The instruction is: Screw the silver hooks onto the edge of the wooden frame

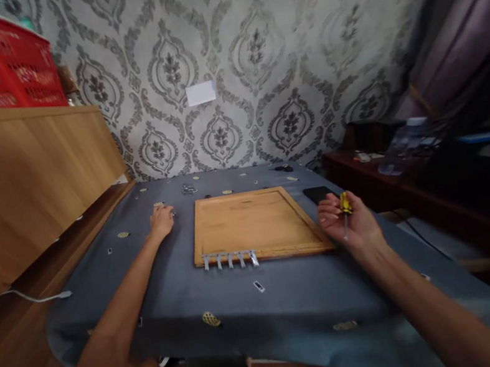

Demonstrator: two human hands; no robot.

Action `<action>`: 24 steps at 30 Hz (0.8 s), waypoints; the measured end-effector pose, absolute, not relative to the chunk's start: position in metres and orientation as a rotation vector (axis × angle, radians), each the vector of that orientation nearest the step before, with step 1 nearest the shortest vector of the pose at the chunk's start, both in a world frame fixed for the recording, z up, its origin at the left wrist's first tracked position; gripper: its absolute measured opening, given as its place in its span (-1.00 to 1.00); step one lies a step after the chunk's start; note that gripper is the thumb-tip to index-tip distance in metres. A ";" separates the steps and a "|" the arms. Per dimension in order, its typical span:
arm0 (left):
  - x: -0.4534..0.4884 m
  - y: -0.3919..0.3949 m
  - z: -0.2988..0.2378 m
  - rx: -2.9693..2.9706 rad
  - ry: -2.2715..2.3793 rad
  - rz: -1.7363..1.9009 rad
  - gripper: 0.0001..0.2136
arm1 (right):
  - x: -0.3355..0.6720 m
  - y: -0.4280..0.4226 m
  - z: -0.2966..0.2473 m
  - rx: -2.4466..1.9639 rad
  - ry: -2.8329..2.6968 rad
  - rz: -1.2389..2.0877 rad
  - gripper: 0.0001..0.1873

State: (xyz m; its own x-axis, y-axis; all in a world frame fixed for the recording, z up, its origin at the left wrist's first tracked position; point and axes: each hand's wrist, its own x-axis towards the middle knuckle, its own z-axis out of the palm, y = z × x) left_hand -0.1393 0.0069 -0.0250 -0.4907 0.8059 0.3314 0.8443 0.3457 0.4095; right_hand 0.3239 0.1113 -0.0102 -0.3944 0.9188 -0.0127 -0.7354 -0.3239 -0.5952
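Note:
A framed wooden board [246, 221] lies flat on the cloth-covered table. Several small silver metal clips [230, 261] sit in a row along the left part of its near edge. My right hand [356, 224], by the board's right side, is turned palm up and closed round a screwdriver [345, 204] with a yellow and black handle, its shaft pointing down. To the left of the board, my left hand [162, 220] rests low over the cloth with its fingers drawn together. Something small and shiny shows at its fingertips, too small to name.
A black phone [318, 194] lies beyond my right hand. Small metal pieces [189, 189] and a dark object [284, 168] are at the table's back. On the left stands a wooden cabinet [24, 165] bearing a red basket [11, 66]. A plastic bottle [402, 146] stands on the right.

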 end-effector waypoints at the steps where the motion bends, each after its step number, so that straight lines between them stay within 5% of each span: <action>1: -0.138 0.011 -0.029 -1.558 -2.517 -0.757 -0.65 | 0.326 0.117 -0.012 -0.426 -0.567 1.895 -0.78; 11: -0.133 0.007 -0.052 -1.664 -2.467 -0.345 -0.69 | 0.344 0.113 -0.017 -0.565 -0.254 1.775 -0.80; 24: -0.168 0.008 -0.061 -1.833 -2.599 -0.520 -0.69 | 0.336 0.107 -0.017 -0.733 -0.085 1.739 -0.75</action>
